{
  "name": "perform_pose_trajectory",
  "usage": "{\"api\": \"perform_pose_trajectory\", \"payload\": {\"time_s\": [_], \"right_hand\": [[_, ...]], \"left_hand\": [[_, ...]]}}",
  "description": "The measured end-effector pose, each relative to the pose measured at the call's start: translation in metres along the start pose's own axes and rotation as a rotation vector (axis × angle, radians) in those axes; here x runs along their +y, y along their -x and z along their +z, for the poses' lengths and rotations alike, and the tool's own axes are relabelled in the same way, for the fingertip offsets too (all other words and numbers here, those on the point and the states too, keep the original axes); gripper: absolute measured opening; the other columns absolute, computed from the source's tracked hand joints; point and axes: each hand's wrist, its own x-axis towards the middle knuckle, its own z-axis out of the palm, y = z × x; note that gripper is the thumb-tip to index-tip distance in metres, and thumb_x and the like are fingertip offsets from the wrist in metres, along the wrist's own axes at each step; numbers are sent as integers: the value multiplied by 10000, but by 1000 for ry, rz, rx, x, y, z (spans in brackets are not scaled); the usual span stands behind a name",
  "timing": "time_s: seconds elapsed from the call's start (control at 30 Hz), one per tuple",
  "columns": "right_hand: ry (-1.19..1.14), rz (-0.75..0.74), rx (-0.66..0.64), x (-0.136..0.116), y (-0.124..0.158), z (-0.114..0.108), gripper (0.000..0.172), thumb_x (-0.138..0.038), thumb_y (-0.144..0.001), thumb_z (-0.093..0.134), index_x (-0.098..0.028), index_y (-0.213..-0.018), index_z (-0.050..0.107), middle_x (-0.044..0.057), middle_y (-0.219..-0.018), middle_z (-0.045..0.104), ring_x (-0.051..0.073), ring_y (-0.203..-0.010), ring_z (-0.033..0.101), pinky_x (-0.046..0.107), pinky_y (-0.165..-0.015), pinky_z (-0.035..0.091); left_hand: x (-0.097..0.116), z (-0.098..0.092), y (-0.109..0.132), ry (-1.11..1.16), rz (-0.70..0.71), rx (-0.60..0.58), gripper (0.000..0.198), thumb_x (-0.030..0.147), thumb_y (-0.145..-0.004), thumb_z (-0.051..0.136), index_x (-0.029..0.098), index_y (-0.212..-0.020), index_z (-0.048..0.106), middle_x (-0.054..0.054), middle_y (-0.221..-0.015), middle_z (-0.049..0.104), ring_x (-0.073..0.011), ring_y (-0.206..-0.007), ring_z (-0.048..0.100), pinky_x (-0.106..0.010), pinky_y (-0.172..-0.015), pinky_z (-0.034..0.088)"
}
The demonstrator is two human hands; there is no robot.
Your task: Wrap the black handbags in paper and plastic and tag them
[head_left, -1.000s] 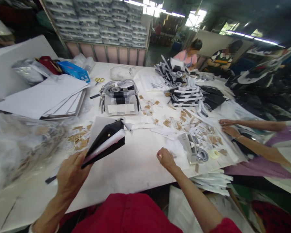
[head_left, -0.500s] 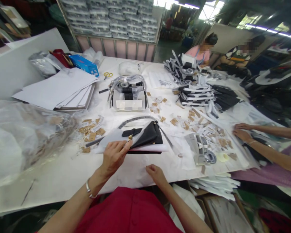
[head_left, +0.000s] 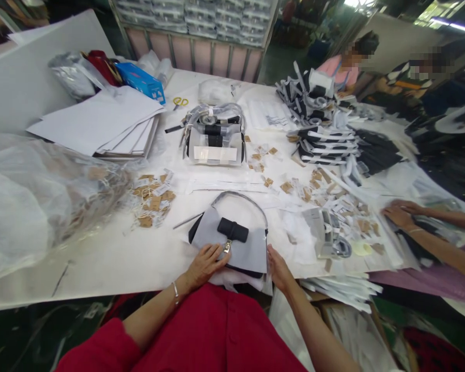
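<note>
Left hand (head_left: pixel 206 262) is spread open, palm-down on the near left corner of the handbag (head_left: pixel 248 252). Right hand (head_left: pixel 278 267) touches its right edge, can't tell if it's pinching or just resting there. Bag lies flat near the front edge of the white table (head_left: pixel 112 258), handle arching away. Table's a mess: brown tags (head_left: pixel 153 199) scattered all over, stack of white sheets (head_left: pixel 101 121) back left, clear plastic bag (head_left: pixel 31 196) far left, tape dispenser (head_left: pixel 327 235) just right of the bag. Co-worker's hands (head_left: pixel 397 217) work at the right edge. Grey tray shelving (head_left: pixel 217 18) lines the back.
</note>
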Motion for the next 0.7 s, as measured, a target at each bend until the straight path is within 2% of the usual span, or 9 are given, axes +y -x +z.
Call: {"api": "perform_pose_trajectory", "payload": {"time_s": [0.1,0.23,0.3,0.37,0.43,0.5,0.57,0.63,0.7], "right_hand": [[15,-62,53,-7,-9,9,567,-439,-630,836,-182,-1091,629,50,-955,739,229,-928,687,348,-847,542],[161,-180,136,-27,-29,14,588,-437,-627,821,-166,-1110,624,61,-902,731,238,-878,686,359,-802,551],[273,-221,217,-39,-36,17,595,-412,-612,824,-166,-1115,622,95,-979,718,269,-924,674,407,-840,541],[380,-311,296,-51,-35,23,602,-363,-612,820,-174,-1144,613,126,-1139,670,301,-1061,623,469,-956,486],[574,-562,321,-60,-26,31,545,-340,-697,760,-184,-1193,594,131,-1263,608,303,-1195,542,507,-1063,397],[847,-895,241,-62,-11,40,429,-313,-818,651,-189,-1224,584,127,-1290,592,274,-1251,503,500,-1101,363],[1096,-1123,53,-57,3,47,372,-277,-874,595,-206,-1239,580,117,-1292,598,255,-1272,494,494,-1116,355],[1309,-1200,-135,-46,12,50,410,-275,-853,639,-218,-1254,574,112,-1327,584,275,-1312,460,530,-1138,314],[1477,-1190,-234,-34,14,47,511,-283,-796,711,-216,-1279,560,115,-1367,559,316,-1348,414,584,-1151,258]], "left_hand": [[-9,2,-12,-8,6,11,437,83,-923,464,266,-1317,513,-91,-1236,616,-233,-1165,533,-402,-964,395],[-20,10,-28,-26,-38,41,417,92,-931,462,267,-1304,528,-93,-1215,625,-228,-1123,550,-404,-943,405],[-21,16,-30,-29,-55,35,429,83,-928,459,267,-1309,527,-96,-1216,624,-230,-1130,548,-410,-944,404],[-21,21,-28,-19,-72,18,468,60,-915,452,271,-1327,515,-101,-1240,615,-232,-1159,535,-422,-963,394],[-19,25,-24,9,-82,0,503,45,-903,452,276,-1347,503,-104,-1272,599,-235,-1188,517,-441,-998,374],[-19,26,-21,48,-95,-3,495,64,-905,467,282,-1348,506,-104,-1286,589,-238,-1199,508,-452,-1024,359],[-19,25,-21,81,-126,4,450,116,-920,494,288,-1334,523,-102,-1271,593,-240,-1180,515,-454,-1028,361],[-19,23,-24,106,-158,12,404,176,-931,518,296,-1316,539,-99,-1241,601,-235,-1147,529,-451,-1021,372],[-19,21,-27,131,-171,20,378,206,-936,528,302,-1300,552,-93,-1211,609,-226,-1126,537,-443,-1017,382]]}}
